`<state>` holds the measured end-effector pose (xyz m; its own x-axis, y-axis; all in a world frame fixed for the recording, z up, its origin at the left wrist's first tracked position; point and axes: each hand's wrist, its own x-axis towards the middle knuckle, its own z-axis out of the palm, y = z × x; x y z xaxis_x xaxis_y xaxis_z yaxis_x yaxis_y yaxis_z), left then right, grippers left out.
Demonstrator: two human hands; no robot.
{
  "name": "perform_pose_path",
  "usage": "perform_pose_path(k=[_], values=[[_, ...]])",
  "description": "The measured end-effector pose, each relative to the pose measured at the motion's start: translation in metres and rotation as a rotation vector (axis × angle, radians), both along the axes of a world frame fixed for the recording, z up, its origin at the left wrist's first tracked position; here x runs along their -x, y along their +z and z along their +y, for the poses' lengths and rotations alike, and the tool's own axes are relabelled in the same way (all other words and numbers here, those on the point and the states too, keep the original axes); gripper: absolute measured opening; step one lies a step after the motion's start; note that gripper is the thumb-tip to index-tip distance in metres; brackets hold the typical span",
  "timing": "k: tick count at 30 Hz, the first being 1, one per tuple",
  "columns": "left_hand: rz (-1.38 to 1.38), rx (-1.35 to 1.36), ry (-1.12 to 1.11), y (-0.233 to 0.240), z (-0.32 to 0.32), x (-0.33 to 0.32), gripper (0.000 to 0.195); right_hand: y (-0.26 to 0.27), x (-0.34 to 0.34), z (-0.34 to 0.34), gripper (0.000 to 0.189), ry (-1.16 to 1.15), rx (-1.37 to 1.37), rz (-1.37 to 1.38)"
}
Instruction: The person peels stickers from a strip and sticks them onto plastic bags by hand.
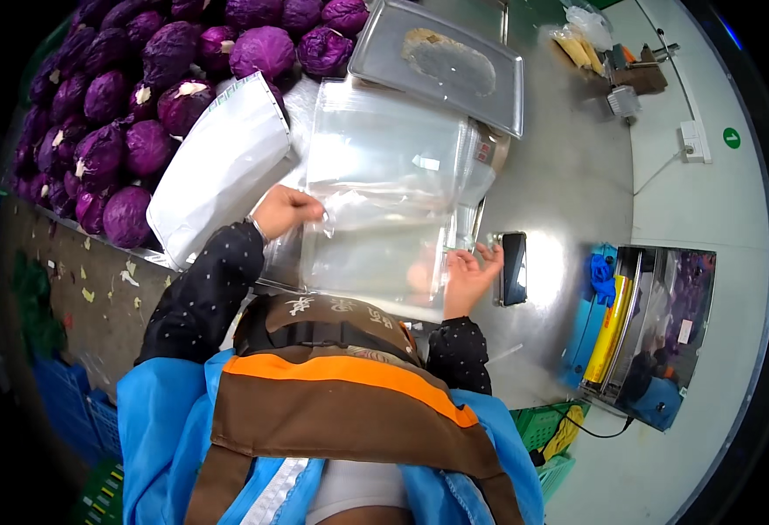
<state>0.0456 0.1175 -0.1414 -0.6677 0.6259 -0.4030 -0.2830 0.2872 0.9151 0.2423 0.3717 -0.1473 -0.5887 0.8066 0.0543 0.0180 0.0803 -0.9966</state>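
Note:
A stack of clear plastic bags (384, 157) lies in front of me on a steel surface. At its left edge, my left hand (286, 211) pinches the film of the top bag between thumb and fingertips. My right hand (471, 275) is at the stack's right edge, palm up and fingers apart, with nothing visible in it. Just right of that hand lies a black phone (514, 269). Beside my left forearm is a white bag or sheet (227, 164), leaning against purple cabbages (122, 144).
A metal tray (450, 65) overlaps the far end of the bags. To the right stands a film-wrapping machine (660, 335) with a yellow roll (609, 328). Green crates (542, 426) sit below it. A wall socket (691, 141) with a cable is on the right wall.

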Motion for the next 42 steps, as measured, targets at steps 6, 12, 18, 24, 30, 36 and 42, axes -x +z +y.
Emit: perform_pose_path(k=[6,12,18,24,30,36,42], values=[[0.546,0.315,-0.548,-0.027,0.01,-0.032,0.011,-0.001,-0.018,0.013,0.072,-0.108,0.001,-0.029],[-0.246,0.012,-0.022,-0.041,0.001,-0.002,0.009,0.001,-0.022,0.005,0.069,-0.104,0.031,-0.034],[0.792,0.239,0.064,0.021,0.009,-0.039,0.034,-0.015,0.001,-0.033,0.069,0.066,0.054,-0.032],[0.647,0.437,-0.627,-0.031,0.011,-0.041,0.017,-0.006,0.013,-0.021,0.062,-0.007,-0.654,-0.567],[0.196,-0.064,0.478,-0.004,0.011,0.003,0.026,-0.013,-0.006,-0.002,0.054,-0.055,0.003,-0.145],[0.871,0.466,-0.756,-0.034,0.015,-0.044,0.029,-0.015,0.016,-0.033,0.054,0.121,-0.284,-0.593],[0.764,0.388,-0.736,-0.021,0.016,-0.042,0.017,-0.023,-0.006,0.011,0.033,-0.154,0.023,-0.199]])
